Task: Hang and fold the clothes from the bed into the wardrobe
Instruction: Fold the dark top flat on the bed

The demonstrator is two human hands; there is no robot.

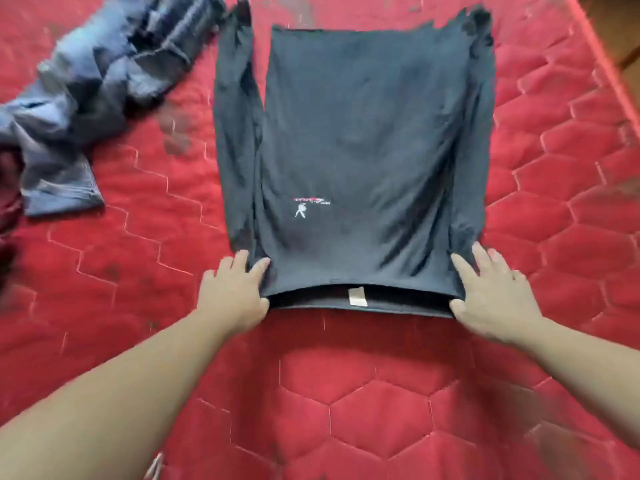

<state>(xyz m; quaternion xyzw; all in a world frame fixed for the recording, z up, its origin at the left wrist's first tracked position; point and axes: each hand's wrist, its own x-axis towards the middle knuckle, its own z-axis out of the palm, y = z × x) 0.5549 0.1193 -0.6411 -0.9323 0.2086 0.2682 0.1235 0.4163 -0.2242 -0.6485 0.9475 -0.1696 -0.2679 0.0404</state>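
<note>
The fingers (258,266) of the left hand (232,292) are lying fairly straight and slightly spread over the near left corner of the black shirt (367,147), with the thumb tucking in at the hem edge; whether it is actually pinching the cloth I cannot tell. The fingers (462,266) of the right hand (497,299) are likewise stretching out, splayed, and pressing on the near right corner, the thumb sitting at the hem. Both bare forearms are reaching in from the bottom of the view.

Between the two hands the shirt's near edge is gaping a little, showing a pale label (357,296) inside. The shirt is lying flat on the bed (346,393), spreading away from the person, with a small white and red logo (306,206) showing toward the near left part. A long sleeve is running along each side of the body, folding inward.

The bed is wearing a red quilted cover with hexagon stitching. Well off to the left, apart from the shirt, a rumpled pair of blue jeans (104,84) is lying on the cover, and a dark red cloth (7,202) is showing at the far left edge.
</note>
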